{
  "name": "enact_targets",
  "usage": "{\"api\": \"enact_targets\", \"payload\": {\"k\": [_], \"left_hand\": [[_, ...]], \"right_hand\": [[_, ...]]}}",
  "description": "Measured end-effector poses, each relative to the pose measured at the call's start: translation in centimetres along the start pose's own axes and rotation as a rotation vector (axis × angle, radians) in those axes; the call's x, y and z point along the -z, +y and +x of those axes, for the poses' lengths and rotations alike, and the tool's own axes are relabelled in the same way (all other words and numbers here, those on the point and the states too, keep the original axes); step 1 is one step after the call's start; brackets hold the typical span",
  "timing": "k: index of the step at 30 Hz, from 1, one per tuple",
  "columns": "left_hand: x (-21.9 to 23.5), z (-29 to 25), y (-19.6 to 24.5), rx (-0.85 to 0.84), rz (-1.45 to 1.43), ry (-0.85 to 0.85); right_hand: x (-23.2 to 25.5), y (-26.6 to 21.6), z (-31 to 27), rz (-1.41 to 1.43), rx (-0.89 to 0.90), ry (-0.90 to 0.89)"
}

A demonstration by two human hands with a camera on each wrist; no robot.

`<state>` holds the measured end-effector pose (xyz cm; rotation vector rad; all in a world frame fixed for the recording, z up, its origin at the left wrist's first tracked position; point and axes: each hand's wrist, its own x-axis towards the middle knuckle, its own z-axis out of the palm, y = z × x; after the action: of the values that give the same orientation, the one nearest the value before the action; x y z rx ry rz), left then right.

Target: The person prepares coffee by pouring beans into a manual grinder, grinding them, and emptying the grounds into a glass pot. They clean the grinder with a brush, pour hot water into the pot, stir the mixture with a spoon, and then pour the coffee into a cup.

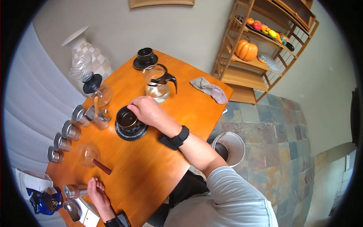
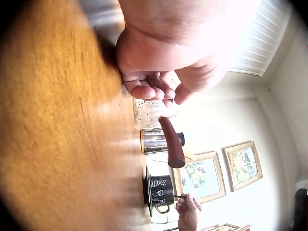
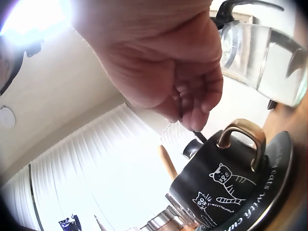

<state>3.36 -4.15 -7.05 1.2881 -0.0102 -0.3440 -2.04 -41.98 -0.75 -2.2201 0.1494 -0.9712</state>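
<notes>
My right hand (image 1: 146, 110) pinches the thin dark handle of a stirrer or spoon (image 3: 199, 136) that dips into a black cup (image 3: 219, 175). White cat drawings and a gold handle mark the cup, which stands on a black saucer (image 1: 132, 137) with white lettering. The lower end of the stirrer is hidden inside the cup. At the table's near left, my left hand (image 1: 99, 193) rests with loosely curled fingers and holds nothing. Close to it are a metal canister (image 1: 73, 191) and a clear glass vessel (image 1: 89, 153) with a reddish-brown handle (image 2: 172, 142).
Behind the cup stands a glass carafe (image 1: 158, 92) of clear liquid. A grey cloth (image 1: 209, 90) lies to the right; another black cup (image 1: 145, 56) is at the back. Along the left are a metal pitcher (image 1: 99, 119), a siphon brewer (image 1: 101, 94) and several metal tins (image 1: 71, 130).
</notes>
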Motion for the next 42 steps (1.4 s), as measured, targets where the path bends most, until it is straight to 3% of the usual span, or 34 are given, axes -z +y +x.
{"api": "enact_targets", "payload": {"k": [4, 8, 11, 17, 20, 25, 35, 42], "left_hand": [[-0.6, -0.3, 0.2, -0.006, 0.007, 0.02], [-0.2, -0.2, 0.1, -0.014, 0.0, 0.02], [0.1, -0.1, 0.0, -0.016, 0.013, 0.001], [-0.4, -0.3, 0.2, -0.007, -0.007, 0.005], [-0.4, -0.4, 0.2, -0.01, 0.003, -0.004], [-0.4, -0.3, 0.1, -0.007, -0.005, -0.002], [-0.3, -0.2, 0.1, -0.015, -0.008, 0.004], [-0.4, -0.3, 0.3, -0.011, 0.002, -0.005]], "right_hand": [[-0.5, 0.3, -0.2, 0.084, -0.004, -0.129], [-0.3, 0.0, -0.1, 0.118, 0.052, -0.141], [0.0, -0.2, 0.1, 0.151, -0.06, -0.164], [-0.1, -0.2, 0.0, 0.148, -0.048, -0.168], [-0.3, 0.2, 0.0, 0.141, 0.052, -0.093], [0.4, -0.2, 0.2, 0.042, -0.078, -0.112], [0.1, -0.2, 0.1, 0.091, -0.012, -0.034], [0.4, -0.6, 0.2, 0.104, -0.099, -0.077]]}}
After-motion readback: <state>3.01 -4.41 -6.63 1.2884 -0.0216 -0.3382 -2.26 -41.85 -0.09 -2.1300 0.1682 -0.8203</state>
